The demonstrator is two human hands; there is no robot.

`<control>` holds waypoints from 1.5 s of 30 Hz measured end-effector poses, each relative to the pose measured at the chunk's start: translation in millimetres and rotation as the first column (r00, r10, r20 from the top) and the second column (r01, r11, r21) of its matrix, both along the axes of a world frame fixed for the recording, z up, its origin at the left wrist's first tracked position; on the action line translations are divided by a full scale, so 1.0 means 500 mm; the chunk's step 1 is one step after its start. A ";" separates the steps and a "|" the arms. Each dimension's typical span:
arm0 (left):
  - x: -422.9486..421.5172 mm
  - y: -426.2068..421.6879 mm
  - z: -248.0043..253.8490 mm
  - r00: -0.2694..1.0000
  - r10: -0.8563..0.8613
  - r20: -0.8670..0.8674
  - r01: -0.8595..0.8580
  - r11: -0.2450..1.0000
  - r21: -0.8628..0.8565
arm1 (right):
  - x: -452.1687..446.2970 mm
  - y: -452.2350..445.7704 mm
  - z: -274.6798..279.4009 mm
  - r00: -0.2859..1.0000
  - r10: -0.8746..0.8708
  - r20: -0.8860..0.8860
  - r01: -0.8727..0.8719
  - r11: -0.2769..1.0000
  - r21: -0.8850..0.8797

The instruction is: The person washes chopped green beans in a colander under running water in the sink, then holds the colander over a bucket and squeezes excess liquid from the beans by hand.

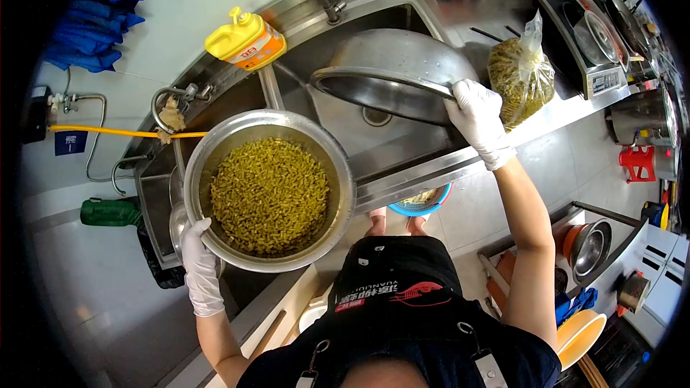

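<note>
At the sink, our left hand clasps a bowl, our right hand a basin; our apron reads "YUANLIU".

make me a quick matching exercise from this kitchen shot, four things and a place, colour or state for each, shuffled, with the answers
Things:
1. bowl of green pieces
2. tilted basin
3. bottle with a pump top
4. bag

Matches:
A. yellow and orange
B. gripped by the right hand
C. see-through, with a bunched neck
D. held by the left hand

Pairs: 1-D, 2-B, 3-A, 4-C
</note>
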State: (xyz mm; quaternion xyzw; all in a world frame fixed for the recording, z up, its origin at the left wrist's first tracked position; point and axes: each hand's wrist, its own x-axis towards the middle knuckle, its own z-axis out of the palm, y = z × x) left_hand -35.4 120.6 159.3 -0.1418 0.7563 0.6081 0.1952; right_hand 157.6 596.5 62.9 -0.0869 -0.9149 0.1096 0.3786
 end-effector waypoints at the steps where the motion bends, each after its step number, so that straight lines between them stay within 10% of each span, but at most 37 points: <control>1: -0.006 -0.010 -0.006 1.000 0.005 0.017 -0.005 1.000 0.011 | -0.001 0.001 -0.006 0.999 -0.013 0.030 0.013 1.000 0.014; 27: -0.020 -0.027 -0.010 0.996 0.078 0.034 -0.078 0.997 -0.001 | -0.101 -0.030 -0.104 0.987 -0.087 0.134 0.089 0.996 -0.015; 34: -0.033 -0.017 -0.009 0.998 0.046 0.036 -0.045 0.999 -0.010 | -0.151 -0.040 -0.163 0.976 -0.146 0.159 0.185 0.947 -0.263; 45: -0.046 -0.012 -0.034 1.000 0.027 0.000 -0.027 0.999 -0.041 | -0.221 0.018 -0.555 0.898 -0.328 0.293 0.350 0.128 -0.928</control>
